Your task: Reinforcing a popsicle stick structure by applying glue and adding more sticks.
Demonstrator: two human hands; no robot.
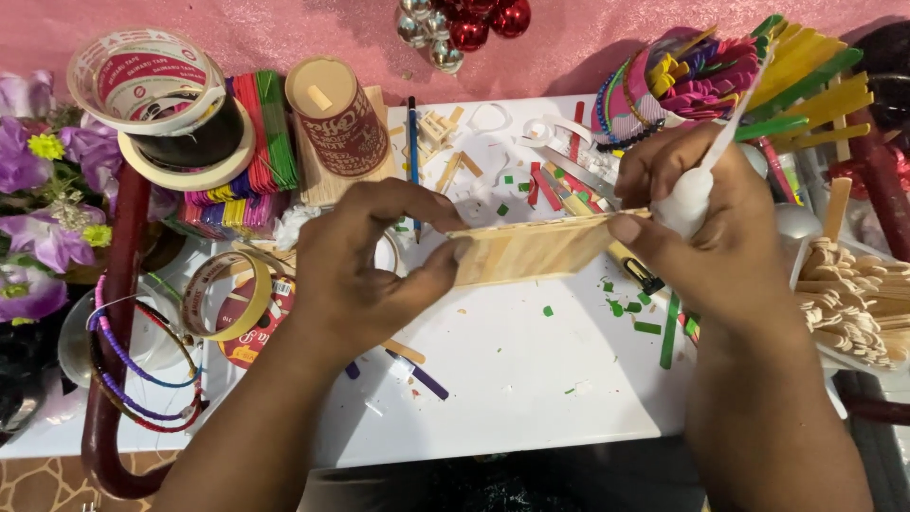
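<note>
A flat panel of pale wooden craft sticks (531,248) is held up over the white work surface (512,379). My left hand (365,251) pinches its left end between thumb and fingers. My right hand (706,223) touches the panel's right end with the thumb while gripping a white glue bottle (697,185) whose thin nozzle points up and to the right.
Rolls of tape (156,95), a bundle of coloured sticks (251,152), a brown cylinder on a wood block (336,118) and a pencil (413,156) lie at the back left. Coloured sticks (806,81) and wooden spoons (848,303) sit right. Paper scraps litter the surface.
</note>
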